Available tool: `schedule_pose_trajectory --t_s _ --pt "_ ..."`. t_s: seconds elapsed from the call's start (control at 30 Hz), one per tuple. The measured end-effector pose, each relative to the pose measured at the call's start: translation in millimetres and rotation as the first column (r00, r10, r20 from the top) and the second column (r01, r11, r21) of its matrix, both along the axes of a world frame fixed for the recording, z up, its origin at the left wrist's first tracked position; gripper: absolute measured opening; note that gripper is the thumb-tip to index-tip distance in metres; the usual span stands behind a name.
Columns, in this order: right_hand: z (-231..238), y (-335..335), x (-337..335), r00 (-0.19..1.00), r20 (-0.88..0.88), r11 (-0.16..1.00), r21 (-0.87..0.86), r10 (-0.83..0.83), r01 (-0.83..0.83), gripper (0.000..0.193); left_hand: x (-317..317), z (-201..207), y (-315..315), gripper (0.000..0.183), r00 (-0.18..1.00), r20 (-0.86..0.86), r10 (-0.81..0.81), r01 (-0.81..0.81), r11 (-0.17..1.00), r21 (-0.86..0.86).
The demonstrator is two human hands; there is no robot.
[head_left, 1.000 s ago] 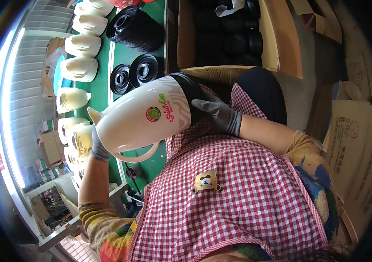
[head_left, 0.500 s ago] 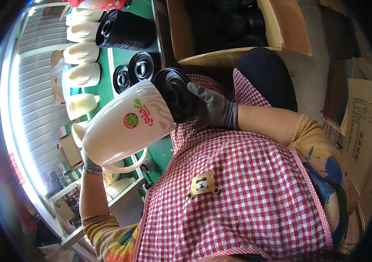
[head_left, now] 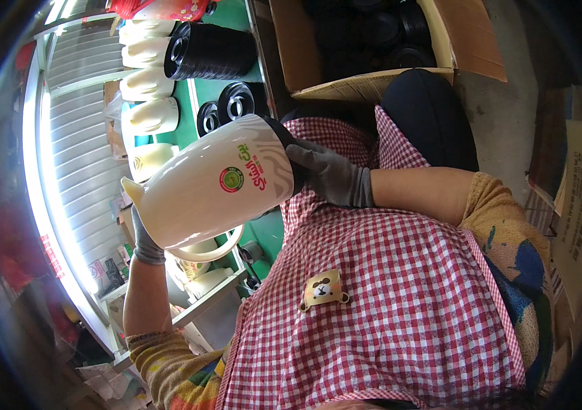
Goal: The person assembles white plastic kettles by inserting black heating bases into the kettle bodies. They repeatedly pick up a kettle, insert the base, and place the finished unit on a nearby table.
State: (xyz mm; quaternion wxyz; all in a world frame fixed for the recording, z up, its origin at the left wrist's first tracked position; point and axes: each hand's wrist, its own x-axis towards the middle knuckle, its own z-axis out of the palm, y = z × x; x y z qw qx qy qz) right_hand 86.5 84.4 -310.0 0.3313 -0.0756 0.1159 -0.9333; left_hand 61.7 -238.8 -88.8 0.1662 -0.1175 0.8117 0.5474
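Note:
A white plastic jug (head_left: 195,195), with a spout, a looped handle and red and green print on its side, lies tilted across the space before me. My left hand (head_left: 146,239) supports it at the spout end, its fingers mostly hidden behind the jug. At the wide end, a round black base (head_left: 279,131) sits against the jug's bottom. My right hand (head_left: 332,172), in a grey glove, presses on that base with the thumb along its rim; the other fingers are partly hidden.
Stacked black bases (head_left: 212,53) and loose black rings (head_left: 236,102) rest on the green table (head_left: 188,92). Several cream jug tops (head_left: 147,83) line its left side. A cardboard box (head_left: 345,87) of black parts stands beyond my knee; another carton (head_left: 574,205) is at right.
The black base, earlier apart from the jug with its ringed face showing, is now against the jug's bottom. The jug has shifted slightly right in view.

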Motion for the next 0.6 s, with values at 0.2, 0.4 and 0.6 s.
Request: schedule_pose_trajectory --t_s 0.2,0.4,0.6 --pt "1 -9 1 0.997 0.059 0.995 -0.073 -0.056 0.06 0.053 -3 5 -28 0.063 1.0 -0.014 -0.006 0.005 0.998 -0.069" --pt "-3 -6 -2 0.998 -0.043 0.997 -0.057 -0.047 0.044 0.05 -8 14 1 0.063 0.997 -0.004 -0.078 0.077 0.997 -0.015" --pt "3 -4 -9 0.992 0.1 0.986 -0.143 -0.076 0.09 0.05 -2 15 15 0.05 0.999 -0.031 -0.023 0.026 0.995 0.096"
